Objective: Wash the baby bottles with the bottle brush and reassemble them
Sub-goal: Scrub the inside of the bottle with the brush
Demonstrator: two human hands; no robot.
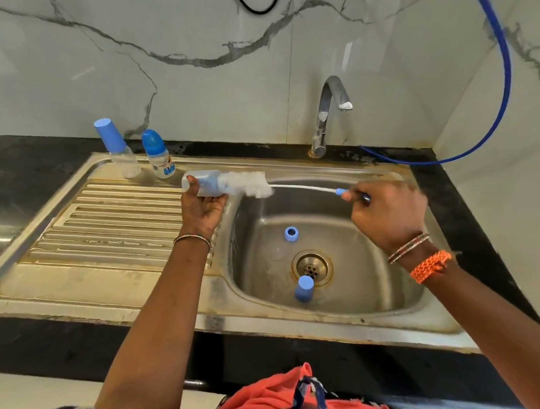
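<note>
My left hand grips a clear baby bottle lying sideways over the sink's left rim, its mouth toward the right. My right hand pinches the blue handle end of the bottle brush. The brush's white bristle head sits at the bottle's mouth, partly inside. A blue screw ring and a blue cap lie in the sink basin, the cap beside the drain. Two capped bottles, one with a flat-topped cap and one with a round-topped cap, stand at the back of the drainboard.
The chrome tap stands behind the basin with no water running. A ribbed steel drainboard stretches to the left. A blue hose curves along the right wall. Black counter surrounds the sink.
</note>
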